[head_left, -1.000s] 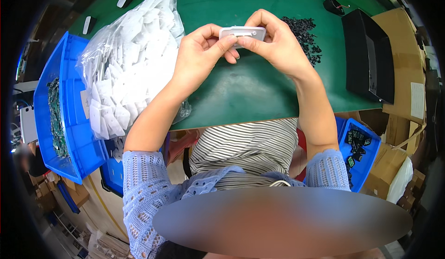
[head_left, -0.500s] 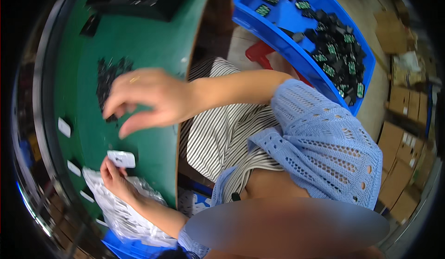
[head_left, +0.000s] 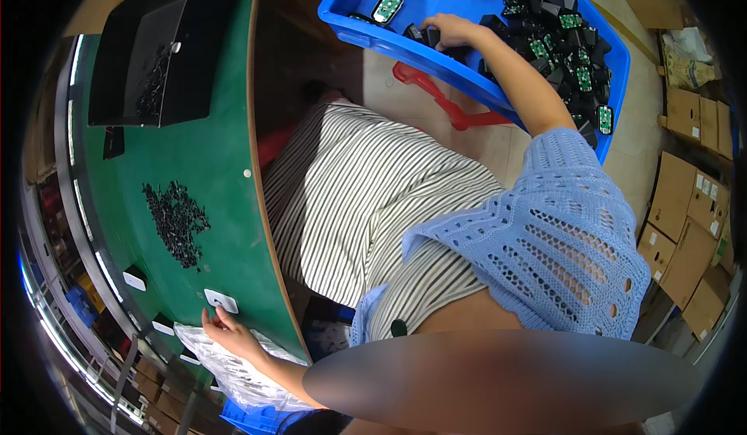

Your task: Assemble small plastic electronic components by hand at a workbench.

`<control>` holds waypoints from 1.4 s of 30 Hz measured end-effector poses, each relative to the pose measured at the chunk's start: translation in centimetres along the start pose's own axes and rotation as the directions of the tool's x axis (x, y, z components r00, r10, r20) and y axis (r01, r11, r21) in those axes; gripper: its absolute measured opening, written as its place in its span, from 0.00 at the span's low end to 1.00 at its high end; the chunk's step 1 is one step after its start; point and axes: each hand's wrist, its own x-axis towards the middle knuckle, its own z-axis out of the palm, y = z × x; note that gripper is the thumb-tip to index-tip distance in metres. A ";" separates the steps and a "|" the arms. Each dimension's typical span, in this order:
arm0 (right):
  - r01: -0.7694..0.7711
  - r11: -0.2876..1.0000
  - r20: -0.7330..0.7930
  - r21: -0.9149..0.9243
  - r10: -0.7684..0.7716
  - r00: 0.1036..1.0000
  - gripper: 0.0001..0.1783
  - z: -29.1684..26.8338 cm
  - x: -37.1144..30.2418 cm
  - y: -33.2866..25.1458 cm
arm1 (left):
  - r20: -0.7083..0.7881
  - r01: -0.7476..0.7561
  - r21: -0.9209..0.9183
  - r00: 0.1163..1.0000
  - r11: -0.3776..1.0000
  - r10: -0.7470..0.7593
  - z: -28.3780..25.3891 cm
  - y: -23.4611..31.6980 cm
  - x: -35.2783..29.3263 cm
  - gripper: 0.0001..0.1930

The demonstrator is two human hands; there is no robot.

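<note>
At the lower left, my left hand (head_left: 231, 335) holds the edge of a small white rounded plate (head_left: 222, 301) just over the green table (head_left: 226, 147); a small dark mark shows in the plate's middle. My right hand (head_left: 453, 32) reaches into the blue bin (head_left: 358, 32) at the upper right. Its fingers are bent around a small black plastic housing (head_left: 430, 37), partly hidden by them. Heaped at the bin's right are more black housings, several with green circuit boards (head_left: 583, 78) showing. A loose pile of tiny black parts (head_left: 175, 221) lies on the table beyond my left hand.
A black open box (head_left: 136, 54) holding more tiny black parts stands at the table's far end. Several white plates (head_left: 135, 281) line the left edge. Beside my left forearm lies a clear plastic bag (head_left: 241, 373). Under the bin is a red stool (head_left: 459, 114); cartons (head_left: 673, 194) stack at right.
My right hand has swung from over the table, near the black pile, to the blue bin and closed on a black housing there. My left hand stays with the white plate; the view has shifted.
</note>
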 end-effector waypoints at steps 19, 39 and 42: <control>0.524 0.067 -0.470 0.849 -0.357 0.807 0.27 -3.7 -8.6 -16.3 | -0.115 -0.253 -0.152 0.965 0.955 0.237 2.3 4.0 -1.6 0.21; 0.944 0.328 -0.343 0.041 -0.883 0.322 0.23 -1.0 -12.0 -34.7 | -0.273 -0.325 -0.401 0.935 0.856 0.227 3.4 8.0 -4.6 0.22; 0.979 0.188 -0.313 0.075 -0.928 0.202 0.24 0.7 -12.9 -36.8 | -0.327 -0.302 -0.542 0.935 0.784 0.134 3.5 7.8 -4.4 0.21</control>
